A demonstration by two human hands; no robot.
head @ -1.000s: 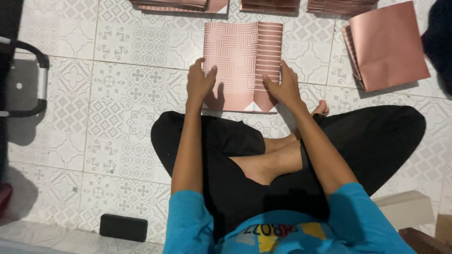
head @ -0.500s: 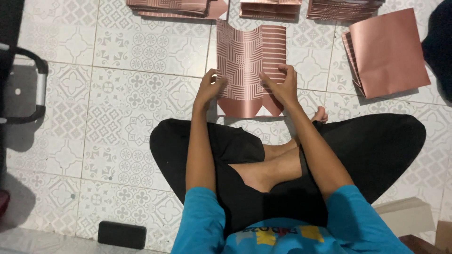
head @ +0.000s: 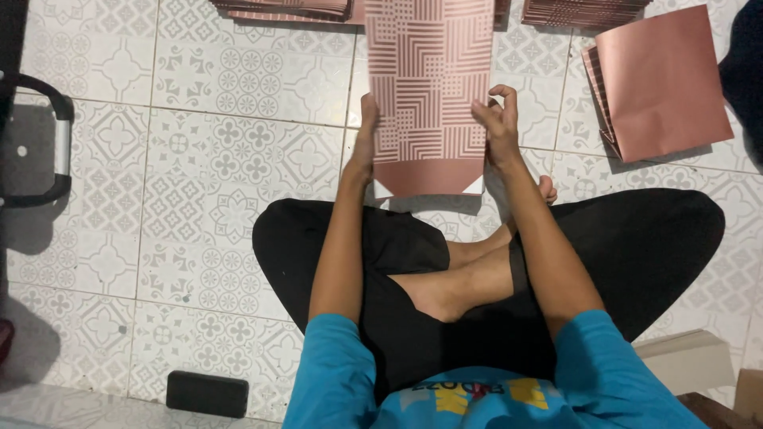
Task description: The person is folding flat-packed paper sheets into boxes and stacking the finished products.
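Note:
I sit cross-legged on a patterned tile floor. Between my hands is a flat pink paper bag [head: 429,87] printed with white geometric line patterns, its folded plain pink bottom flap toward me. My left hand [head: 366,139] presses along the bag's left edge, fingers straight. At the bag's right edge my right hand [head: 497,123] grips it with curled fingers. The bag lies lengthwise away from me, its far end out of view at the top.
A stack of plain pink sheets [head: 664,79] lies at the right. More patterned stacks [head: 286,9] line the top edge. There is a dark handled case [head: 36,143] at the left, a small black block [head: 207,393] near my left knee, and a cardboard box [head: 687,361] at lower right.
The bag was partly folded with its plain inside showing; now it is flattened and closed with the patterned face up, and both hands have shifted to its side edges.

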